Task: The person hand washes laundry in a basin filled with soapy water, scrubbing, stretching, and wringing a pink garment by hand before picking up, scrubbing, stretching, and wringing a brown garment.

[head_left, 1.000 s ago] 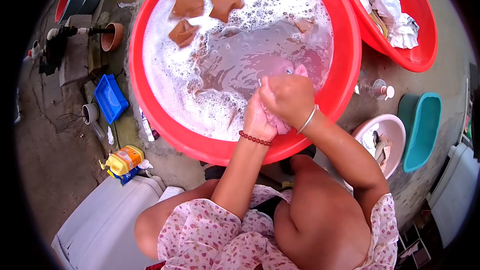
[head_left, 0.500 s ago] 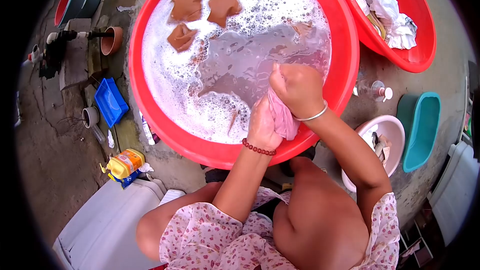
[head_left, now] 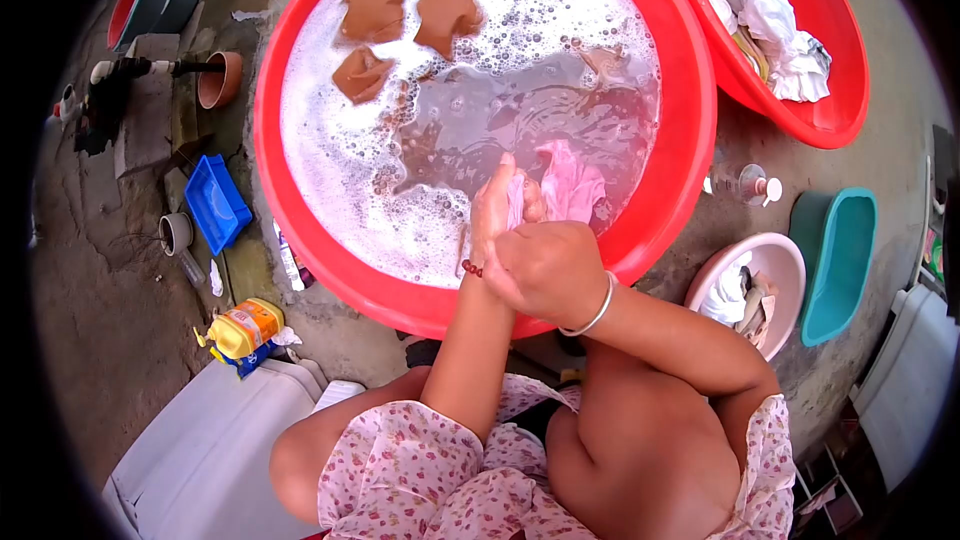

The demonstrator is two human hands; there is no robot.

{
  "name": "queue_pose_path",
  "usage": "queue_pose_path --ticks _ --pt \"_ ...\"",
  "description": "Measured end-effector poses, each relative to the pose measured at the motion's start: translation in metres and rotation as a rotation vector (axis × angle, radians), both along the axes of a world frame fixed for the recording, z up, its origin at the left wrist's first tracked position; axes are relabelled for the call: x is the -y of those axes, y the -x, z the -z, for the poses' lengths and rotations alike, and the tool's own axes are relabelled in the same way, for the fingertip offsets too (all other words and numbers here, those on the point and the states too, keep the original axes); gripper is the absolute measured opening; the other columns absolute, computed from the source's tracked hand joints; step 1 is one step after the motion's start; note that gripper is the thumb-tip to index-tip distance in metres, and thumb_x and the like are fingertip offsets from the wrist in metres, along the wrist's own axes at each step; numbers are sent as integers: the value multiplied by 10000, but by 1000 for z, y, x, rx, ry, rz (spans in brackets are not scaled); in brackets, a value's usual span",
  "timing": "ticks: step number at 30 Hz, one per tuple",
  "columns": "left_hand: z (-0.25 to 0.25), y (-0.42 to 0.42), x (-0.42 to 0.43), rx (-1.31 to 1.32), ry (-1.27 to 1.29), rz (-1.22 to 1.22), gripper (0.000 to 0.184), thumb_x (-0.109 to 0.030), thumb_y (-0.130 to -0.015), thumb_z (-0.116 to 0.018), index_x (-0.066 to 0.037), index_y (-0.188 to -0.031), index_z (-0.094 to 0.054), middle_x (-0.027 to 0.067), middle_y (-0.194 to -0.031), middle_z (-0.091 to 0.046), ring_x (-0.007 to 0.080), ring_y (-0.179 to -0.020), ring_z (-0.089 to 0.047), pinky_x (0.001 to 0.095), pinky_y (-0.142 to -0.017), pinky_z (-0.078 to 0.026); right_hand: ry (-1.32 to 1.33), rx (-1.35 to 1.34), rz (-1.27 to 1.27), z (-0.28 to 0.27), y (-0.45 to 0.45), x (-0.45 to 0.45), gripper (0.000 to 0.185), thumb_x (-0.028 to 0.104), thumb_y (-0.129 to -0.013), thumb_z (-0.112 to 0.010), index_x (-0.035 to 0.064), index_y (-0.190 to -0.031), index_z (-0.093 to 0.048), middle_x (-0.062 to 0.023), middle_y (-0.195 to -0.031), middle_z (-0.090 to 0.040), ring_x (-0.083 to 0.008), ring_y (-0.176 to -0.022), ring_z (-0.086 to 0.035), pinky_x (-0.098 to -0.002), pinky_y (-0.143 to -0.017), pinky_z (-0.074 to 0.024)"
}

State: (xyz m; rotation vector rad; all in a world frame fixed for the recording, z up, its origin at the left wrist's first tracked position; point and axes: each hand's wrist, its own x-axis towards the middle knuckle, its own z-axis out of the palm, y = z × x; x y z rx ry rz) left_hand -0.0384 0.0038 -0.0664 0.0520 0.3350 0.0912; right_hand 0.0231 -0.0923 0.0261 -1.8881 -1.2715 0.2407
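left hand [head_left: 489, 212]: curling around pink cloth [head_left: 574, 183]
right hand [head_left: 550, 265]: folding over left wrist, can't tell its grip
red basin [head_left: 682, 140]: sitting under both hands

Ground: grey, stained concrete [head_left: 885, 145]. Clock read from the large round red plastic basin [head_left: 683, 155] standing on it. 2 o'clock: second round red plastic basin [head_left: 845, 70]. 3: clear bottle with pale cap [head_left: 750, 184]. 4: round pale-pink plastic basin [head_left: 792, 275]; just beyond, oblong teal plastic tub [head_left: 838, 270]. Near 9: rectangular blue plastic tray [head_left: 220, 205], small whitish round pot [head_left: 175, 232] beside.
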Motion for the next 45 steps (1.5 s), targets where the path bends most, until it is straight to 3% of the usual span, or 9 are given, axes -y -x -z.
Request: queue_pose_path --ticks 11,20,23,25,33,35,41,43,45 --pt "-60 -10 17 -435 -510 139 324 -261 -913 -559 10 -1090 -577 53 -1009 -608 97 -936 -562 241 -826 -447 322 -979 226 49 -124 0 653 594 -815 -552 13 -518 -526 5 -474 -443 -94 -460 -406 -310 -435 -342" --pt "-25 0 1 -253 -467 -168 353 -344 -956 -439 -13 -1042 -525 80 -931 -604 157 -823 -596 286 -711 -495 16 -276 13 1 -25 -2 339 297 -794 -637 76 -559 -532 -128 -525 -493 -292 -475 -520 -377 -465 -397" --pt "-21 5 25 -648 -1350 141 363 -347 -949 -434 -21 -1085 -520 90 -1035 -592 197 -959 -586 328 -794 -498 -42 31 -23 4 -10 -9 299 192 -816 -618 52 -573 -516 -111 -527 -478 -289 -468 -491 -383 -461 -389" --pt "-53 -18 46 -609 -147 -201 330 -307 -944 -416 -26 -1072 -532 76 -1033 -598 200 -947 -592 324 -792 -501 62 62 115 31 -52 -18 325 218 -830 -589 53 -557 -529 -119 -524 -499 -294 -469 -507 -400 -452 -397" --pt "2 -10 39 584 227 1 298 -298 -958 -353 -62 -1018 -524 95 -970 -611 188 -841 -610 329 -719 -510 83 -7 46 -13 -2 -4 363 177 -868 -529 27 -539 -504 -156 -515 -478 -328 -477 -491 -421 -458 -367" --pt "-57 -19 47 -593 4 -112 318 -303 -948 -380 -45 -1055 -532 95 -1009 -602 196 -882 -612 352 -710 -516 150 27 149 19 -35 -10 355 205 -866 -525 43 -550 -534 -147 -527 -507 -316 -473 -513 -423 -449 -387" --pt "-37 -8 47 -378 -59 -176 335 -334 -959 -383 -50 -1064 -528 77 -1011 -592 187 -936 -595 356 -774 -512 126 -83 169 8 -26 -4 366 224 -869 -517 56 -546 -560 -140 -540 -531 -317 -491 -534 -420 -474 -421" --pt "12 -7 43 541 201 -130 355 -365 -953 -409 -48 -1058 -527 70 -1003 -591 179 -937 -594 356 -795 -511 66 6 95 -2 7 0 372 239 -872 -510 53 -555 -570 -144 -552 -543 -310 -498 -539 -414 -476 -419" --pt "-60 -15 49 -527 -115 -114 417 -450 -935 -410 -62 -1047 -512 79 -1003 -588 204 -933 -592 367 -815 -503 157 7 149 13 -25 -5 385 270 -873 -506 51 -564 -574 -146 -550 -541 -313 -496 -535 -409 -474 -414"
